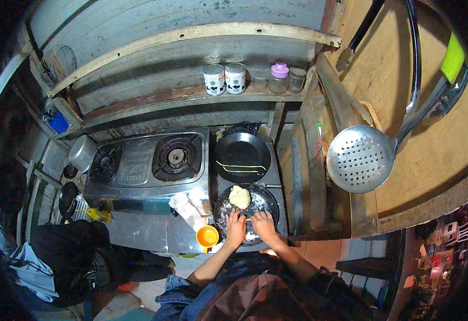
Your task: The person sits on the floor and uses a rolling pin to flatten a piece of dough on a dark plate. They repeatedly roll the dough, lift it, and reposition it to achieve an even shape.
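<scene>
A dark round pan (272,195) dusted with white flour lies before me. On its far part rests a pale yellow lump of dough (240,197). My left hand (236,226) and my right hand (264,224) are side by side over the near part, fingers bent downward. A short piece of thin dough strand (248,219) shows between them, with both hands' fingers on it; the rest is hidden under the fingers. Just beyond, a black frying pan (242,150) holds two long thin dough strips (242,166) laid side by side.
An orange cup (207,236) and a white plastic bag (187,208) stand left of my hands. Further left is a Rinnai two-burner gas stove (141,160). A shelf (169,99) bears cans (224,79) and jars (279,78). A perforated skimmer (360,158) hangs at the right.
</scene>
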The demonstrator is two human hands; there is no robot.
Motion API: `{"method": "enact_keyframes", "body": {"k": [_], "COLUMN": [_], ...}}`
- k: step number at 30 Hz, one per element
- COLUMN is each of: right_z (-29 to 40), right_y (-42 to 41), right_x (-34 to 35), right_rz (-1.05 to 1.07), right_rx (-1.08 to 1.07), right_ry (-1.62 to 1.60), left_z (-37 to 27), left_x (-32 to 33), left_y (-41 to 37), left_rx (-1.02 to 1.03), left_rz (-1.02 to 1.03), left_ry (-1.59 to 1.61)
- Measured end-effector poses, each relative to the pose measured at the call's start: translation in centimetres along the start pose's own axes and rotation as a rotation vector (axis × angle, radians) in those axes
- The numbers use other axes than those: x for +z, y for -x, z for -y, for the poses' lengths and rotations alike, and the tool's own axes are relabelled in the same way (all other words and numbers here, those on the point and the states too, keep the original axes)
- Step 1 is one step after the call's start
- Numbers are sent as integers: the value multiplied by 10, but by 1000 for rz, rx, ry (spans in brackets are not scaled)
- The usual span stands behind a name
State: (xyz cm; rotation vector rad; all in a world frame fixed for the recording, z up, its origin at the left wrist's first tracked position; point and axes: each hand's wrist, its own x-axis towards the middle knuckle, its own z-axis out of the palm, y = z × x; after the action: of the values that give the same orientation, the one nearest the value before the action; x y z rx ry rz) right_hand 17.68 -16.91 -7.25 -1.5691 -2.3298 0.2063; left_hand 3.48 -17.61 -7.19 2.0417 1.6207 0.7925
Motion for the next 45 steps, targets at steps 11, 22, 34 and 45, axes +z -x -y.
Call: {"method": "enact_keyframes", "body": {"k": [11, 22, 34, 45], "right_z": [16, 22, 14, -3], "right_y": [13, 24, 21, 3], "right_x": [4, -1, -17, -12], "right_rz": [388, 565, 666, 481], "right_rx": [45, 108, 142, 138], "right_ry": [147, 169, 127, 90], "left_z": [-14, -20, -17, -5], "left_x": [13, -5, -7, 0], "left_y": [5, 18, 22, 14], "left_rx": [-44, -126, -177, -196], "left_rz": [419, 594, 543, 285], "left_ry": [99, -92, -223, -125]}}
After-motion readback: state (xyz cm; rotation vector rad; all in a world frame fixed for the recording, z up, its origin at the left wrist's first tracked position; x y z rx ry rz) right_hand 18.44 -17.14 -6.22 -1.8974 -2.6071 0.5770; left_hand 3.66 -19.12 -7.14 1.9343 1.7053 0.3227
